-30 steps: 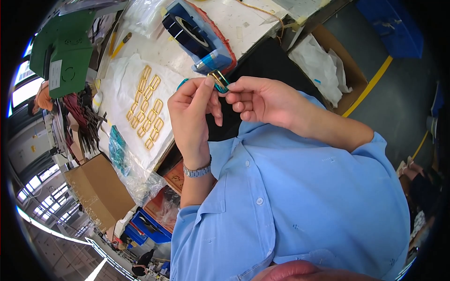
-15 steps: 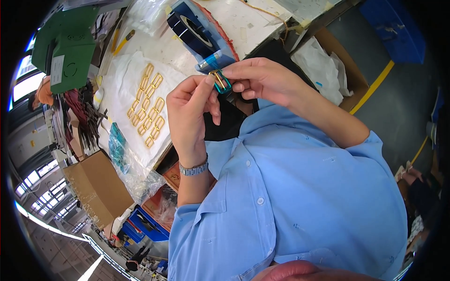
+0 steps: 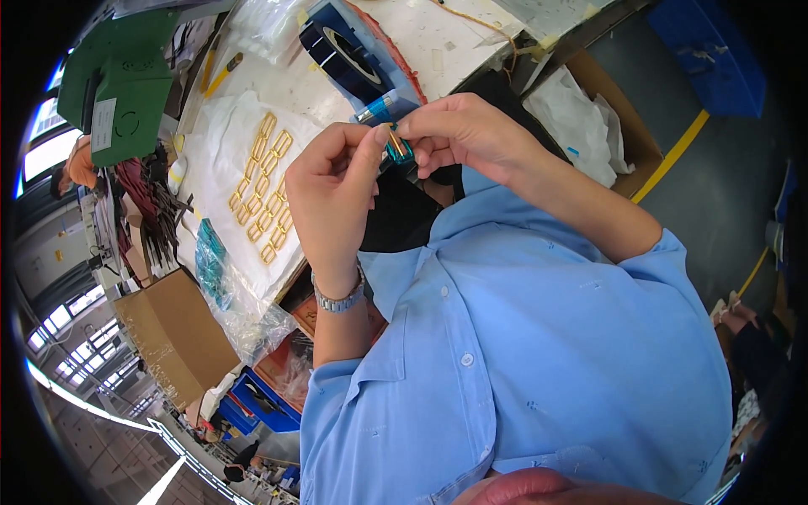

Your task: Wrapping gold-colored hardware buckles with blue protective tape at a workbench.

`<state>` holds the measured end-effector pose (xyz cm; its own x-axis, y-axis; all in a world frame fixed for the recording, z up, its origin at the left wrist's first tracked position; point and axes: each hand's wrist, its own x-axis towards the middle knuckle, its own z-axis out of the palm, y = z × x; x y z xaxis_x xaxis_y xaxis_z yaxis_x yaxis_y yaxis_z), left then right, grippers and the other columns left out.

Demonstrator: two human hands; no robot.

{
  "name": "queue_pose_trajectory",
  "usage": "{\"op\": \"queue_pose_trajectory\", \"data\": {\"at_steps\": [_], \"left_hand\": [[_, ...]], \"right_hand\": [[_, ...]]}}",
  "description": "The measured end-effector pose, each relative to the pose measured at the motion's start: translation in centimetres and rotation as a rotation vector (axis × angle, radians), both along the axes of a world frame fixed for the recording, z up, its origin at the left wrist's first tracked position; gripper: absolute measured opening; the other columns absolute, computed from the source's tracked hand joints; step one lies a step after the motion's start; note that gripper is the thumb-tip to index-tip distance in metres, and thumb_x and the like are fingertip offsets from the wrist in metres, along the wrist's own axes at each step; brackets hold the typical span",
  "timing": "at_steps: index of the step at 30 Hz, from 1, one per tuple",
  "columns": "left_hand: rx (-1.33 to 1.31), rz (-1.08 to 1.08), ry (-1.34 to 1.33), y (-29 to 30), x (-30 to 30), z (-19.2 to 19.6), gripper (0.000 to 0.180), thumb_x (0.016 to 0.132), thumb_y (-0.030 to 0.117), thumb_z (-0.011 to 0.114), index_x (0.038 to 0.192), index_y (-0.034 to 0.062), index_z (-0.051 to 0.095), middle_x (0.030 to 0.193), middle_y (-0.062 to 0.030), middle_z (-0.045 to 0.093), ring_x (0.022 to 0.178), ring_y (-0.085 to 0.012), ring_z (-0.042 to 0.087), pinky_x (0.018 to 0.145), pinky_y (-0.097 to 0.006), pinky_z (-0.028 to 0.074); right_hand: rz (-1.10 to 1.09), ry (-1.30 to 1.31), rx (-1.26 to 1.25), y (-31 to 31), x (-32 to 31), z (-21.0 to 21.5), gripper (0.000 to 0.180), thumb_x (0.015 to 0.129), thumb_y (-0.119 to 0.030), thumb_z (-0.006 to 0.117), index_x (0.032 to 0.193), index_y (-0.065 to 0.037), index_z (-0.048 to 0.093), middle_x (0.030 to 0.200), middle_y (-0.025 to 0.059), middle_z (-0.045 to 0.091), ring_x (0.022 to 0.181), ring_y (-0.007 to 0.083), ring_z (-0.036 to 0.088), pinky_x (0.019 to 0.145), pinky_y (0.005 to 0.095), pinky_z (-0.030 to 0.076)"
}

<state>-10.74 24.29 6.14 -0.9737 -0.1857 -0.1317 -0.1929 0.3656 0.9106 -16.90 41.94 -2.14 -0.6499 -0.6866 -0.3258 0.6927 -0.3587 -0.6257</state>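
Observation:
Between my hands is a small rectangular gold buckle (image 3: 399,150) partly wrapped in blue-green film; its gold bar shows through the middle. My left hand (image 3: 332,172) pinches its left end between thumb and fingers. From the other side my right hand (image 3: 467,139) grips its upper right edge with closed fingertips, which hide part of it. Just beyond stands a blue tape dispenser (image 3: 405,84) carrying a dark blue tape roll (image 3: 318,44). Several gold buckles (image 3: 262,183) lie in rows on a white sheet (image 3: 220,126) left of my hands.
A clear bag of teal pieces (image 3: 210,265) hangs at the table's left edge, above a cardboard box (image 3: 181,337). Scissors-like yellow-handled tools (image 3: 222,74) lie at the far left. To the right are a carton with white plastic (image 3: 581,126) and a blue bin (image 3: 707,50).
My left hand has shifted slightly left and turned, its fingers curling closer round the buckle. My right hand has risen a little, and the film sits closer over the buckle.

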Motion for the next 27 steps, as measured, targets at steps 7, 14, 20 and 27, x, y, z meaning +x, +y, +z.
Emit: {"op": "queue_pose_trajectory", "data": {"at_steps": [7, 14, 20, 27], "left_hand": [[-0.136, 0.231, 0.452, 0.8, -0.3, -1.8, 0.007, 0.100, 0.004, 0.074, 0.104, -0.0016, 0.072, 0.082, -0.0024, 0.069, 0.064, -0.0048, 0.062, 0.056, -0.019, 0.049], [-0.357, 0.116, 0.616, 1.0, 4.0, -3.7, 0.022, 0.094, -0.007, 0.075, 0.115, -0.0050, 0.070, 0.096, -0.0117, 0.072, 0.077, -0.0126, 0.069, 0.066, -0.025, 0.057], [-0.406, 0.100, 0.703, 2.1, 3.6, -5.3, 0.028, 0.089, -0.009, 0.079, 0.115, -0.0029, 0.072, 0.099, -0.0146, 0.073, 0.079, -0.0202, 0.070, 0.070, -0.030, 0.058], [-0.501, 0.105, 0.754, 2.2, 2.7, -5.6, 0.021, 0.088, -0.007, 0.080, 0.107, -0.0023, 0.072, 0.093, -0.0136, 0.074, 0.076, -0.0215, 0.070, 0.068, -0.031, 0.057]], "right_hand": [[0.042, -0.046, -0.062, -0.2, 0.1, 0.0, 0.021, 0.099, -0.020, 0.074, 0.100, 0.000, 0.077, 0.084, 0.0049, 0.074, 0.073, 0.0138, 0.072, 0.076, 0.0328, 0.063], [-0.025, -0.172, -0.169, -0.7, 1.0, -0.4, 0.019, 0.103, -0.018, 0.071, 0.108, 0.000, 0.075, 0.094, 0.0064, 0.076, 0.078, 0.0129, 0.074, 0.078, 0.0326, 0.064], [-0.072, -0.249, -0.264, -0.9, 2.0, 0.0, 0.017, 0.099, -0.014, 0.074, 0.106, 0.001, 0.075, 0.096, 0.0092, 0.077, 0.084, 0.0152, 0.075, 0.087, 0.0328, 0.065], [-0.172, -0.260, -0.284, -1.6, 3.2, 0.3, 0.018, 0.099, -0.015, 0.074, 0.109, 0.000, 0.075, 0.101, 0.0080, 0.077, 0.091, 0.0147, 0.073, 0.090, 0.0320, 0.063]]}}
